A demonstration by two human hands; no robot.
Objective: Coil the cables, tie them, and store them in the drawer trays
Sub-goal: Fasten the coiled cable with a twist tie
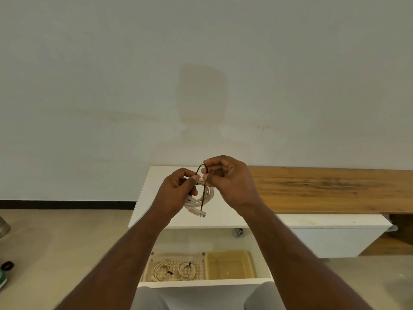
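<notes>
Room: plain pale wall [201, 63] w/ faint stains, dark skirting strip [67, 204] at its base, beige floor [55, 242]. A white cabinet top [156, 198] stands against the wall; a wood-grain shelf [324, 189], brown and streaked, runs off to the right at approx. the same level, w/ a white unit [324, 238] below it. Below the cabinet top an open white drawer [201, 283] holds two trays: a perforated beige tray [174, 260] on the left, grid-holed, and a smooth translucent yellowish tray [230, 265] on the right. Two coiled cream cables lie in the perforated tray, side by side, each bound by a dark tie: left coil [161, 270], right coil [187, 270]. A green-and-black object [5, 271] sits at the left edge on the floor; type cannot be determined. Hands, held above the cabinet top: left hand [176, 191] has fingers curled round a cream cable coil [204, 196], round cross-section, several loops, w/ clear plug ends hanging at the bottom. Right hand [228, 177] pinches a thin dark tie strap [202, 189] between thumb and forefinger, remaining fingers curled. The strap arcs up from the left fingers to the right pinch, then hangs down across the coil to near the plugs. Both hands are just beside each other.
</notes>
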